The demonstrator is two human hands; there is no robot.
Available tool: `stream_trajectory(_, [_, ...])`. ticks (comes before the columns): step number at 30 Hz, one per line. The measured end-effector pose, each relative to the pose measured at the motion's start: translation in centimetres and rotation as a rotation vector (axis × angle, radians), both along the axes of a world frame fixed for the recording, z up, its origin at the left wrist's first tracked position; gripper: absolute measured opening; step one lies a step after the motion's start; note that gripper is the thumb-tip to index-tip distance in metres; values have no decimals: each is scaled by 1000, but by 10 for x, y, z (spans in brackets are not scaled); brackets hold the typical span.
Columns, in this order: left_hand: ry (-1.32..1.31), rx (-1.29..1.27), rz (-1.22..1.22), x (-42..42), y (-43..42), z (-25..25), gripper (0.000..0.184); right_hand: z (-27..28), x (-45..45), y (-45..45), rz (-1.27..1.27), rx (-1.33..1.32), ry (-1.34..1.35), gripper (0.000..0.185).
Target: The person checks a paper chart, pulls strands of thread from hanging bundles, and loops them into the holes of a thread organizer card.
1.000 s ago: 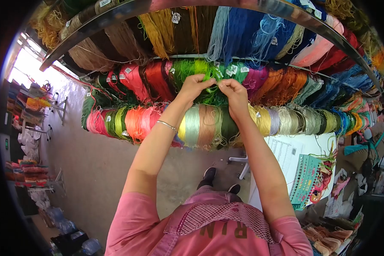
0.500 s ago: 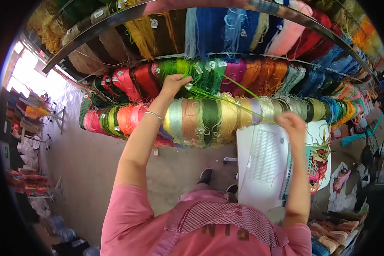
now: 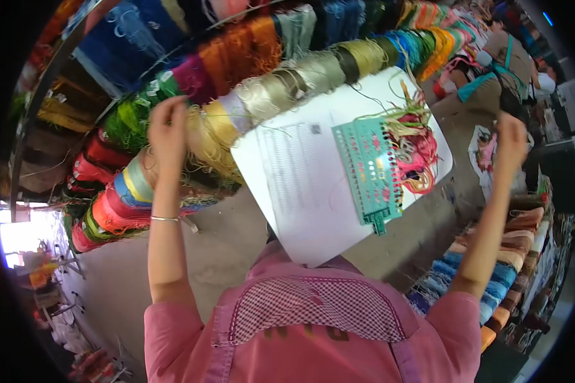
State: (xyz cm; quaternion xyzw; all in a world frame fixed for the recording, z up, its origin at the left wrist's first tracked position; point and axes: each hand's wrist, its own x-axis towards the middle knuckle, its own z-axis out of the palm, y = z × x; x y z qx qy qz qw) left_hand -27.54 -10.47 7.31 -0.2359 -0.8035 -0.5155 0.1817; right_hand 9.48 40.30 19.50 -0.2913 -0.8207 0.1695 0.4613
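Note:
My left hand (image 3: 167, 131), a bracelet on its wrist, is raised in front of the yarn rack with its fingers pinched together. It is close to the green skeins (image 3: 131, 115) and the pale yellow skeins (image 3: 214, 131). Far out to the right, my right hand (image 3: 512, 142) is held up with fingers closed. Whatever thread either hand pinches is too fine to make out. Between the hands lies a white board (image 3: 268, 210) bearing a printed sheet (image 3: 291, 166). On it sits a green punched card (image 3: 367, 172) with pink and red threads (image 3: 415, 153) tied along its edge.
Rows of coloured skeins, orange ones (image 3: 239, 54) among them, hang on the rack ahead. A metal rail (image 3: 41, 96) curves at the left. More skeins (image 3: 501, 281) hang low at the right. A person (image 3: 501, 60) is at the far right.
My view has turned right, bringing the board to the middle. My right hand has swung outward from the rack. The green strands that stretched between my hands can no longer be made out.

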Motion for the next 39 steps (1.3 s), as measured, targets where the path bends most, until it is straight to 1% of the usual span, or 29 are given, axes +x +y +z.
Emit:
stream_trajectory(1, [-356,101,-157,30,33,0,21,-26,-18,-16,119,-35,-65,12])
stream_trajectory(2, [-710,201,-309,64,66,2,20,-46,-38,-49,29,6,-226,12])
stream_trajectory(3, [-855,94,-415,87,90,6,23,-76,-52,-58,306,114,-186,13])
stream_trajectory(4, [-1004,173,-557,101,111,-9,25,-90,-71,-91,379,12,-279,15])
stream_trajectory(5, [-1164,196,-558,114,132,-21,24,-105,-87,-115,493,-124,-255,17])
stream_trajectory(6, [-1365,267,-554,128,151,-22,25,-106,-99,-140,486,-465,-316,18])
stream_trajectory(8, [-1628,449,-579,137,176,-54,27,-130,-117,-157,582,-685,-423,14])
stream_trajectory(10, [-1674,511,-562,142,193,-60,26,-158,-132,-162,556,-627,-402,10])
stream_trajectory(11, [-1650,519,-548,144,195,-60,25,-170,-137,-162,539,-597,-391,9])
stream_trajectory(14, [-1575,512,-512,149,198,-60,25,-193,-144,-161,462,-256,-304,10])
stream_trajectory(16, [-1518,462,-497,148,196,-69,24,-194,-142,-166,507,-222,-344,12])
stream_trajectory(17, [-1454,441,-540,147,194,-73,23,-192,-140,-169,530,-204,-364,14])
stream_trajectory(19, [-1323,403,-619,143,187,-74,22,-176,-135,-178,524,-369,-339,18])
stream_trajectory(22, [-1164,397,-531,149,195,-60,18,-160,-134,-179,544,-550,-388,24])
stream_trajectory(23, [-1196,407,-549,148,199,-65,18,-158,-134,-178,558,-598,-419,26])
stream_trajectory(25, [-1254,427,-581,144,202,-74,17,-160,-135,-179,551,-609,-410,28])
stream_trajectory(28, [-1252,336,-573,138,196,-78,18,-162,-136,-184,531,-618,-363,29])
stream_trajectory(31, [-1256,489,-573,135,177,-83,14,-165,-135,-184,526,-591,-359,28])
stream_trajectory(34, [-1368,897,-681,127,156,-84,10,-165,-137,-186,512,-554,-379,26])
stream_trajectory(39, [-1298,866,-651,128,146,-70,8,-170,-137,-193,511,-485,-339,22])
